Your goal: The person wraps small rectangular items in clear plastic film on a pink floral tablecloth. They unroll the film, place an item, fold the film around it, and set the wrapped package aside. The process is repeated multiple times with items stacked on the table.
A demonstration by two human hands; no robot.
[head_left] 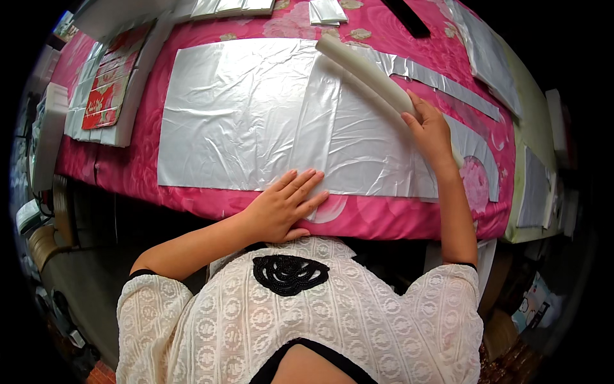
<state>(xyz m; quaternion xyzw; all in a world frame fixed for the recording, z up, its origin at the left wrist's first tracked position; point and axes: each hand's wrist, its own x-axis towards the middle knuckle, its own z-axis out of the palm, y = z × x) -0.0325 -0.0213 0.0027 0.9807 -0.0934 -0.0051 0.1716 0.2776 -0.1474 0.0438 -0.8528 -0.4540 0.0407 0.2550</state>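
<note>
A large silvery-white plastic bag (236, 115) lies spread and wrinkled on a table with a pink flowered cloth. At its right end, two handle-like strips run out around a curved cut-out. My left hand (288, 201) rests flat at the bag's near edge, fingers apart, holding nothing. A long pale tube (368, 70) slants across the bag's right part, from the far middle toward the near right. My right hand (427, 128) grips this tube, thumb on its left side; part of the tube is hidden behind the hand and wrist.
Stacks of white packs (134, 96) stand at the left, with a red printed packet (112, 96) on top. Folded silvery packs (327, 11) and a black bar (408, 18) lie at the far side. More flat plastic sheets (489, 61) lie at the right.
</note>
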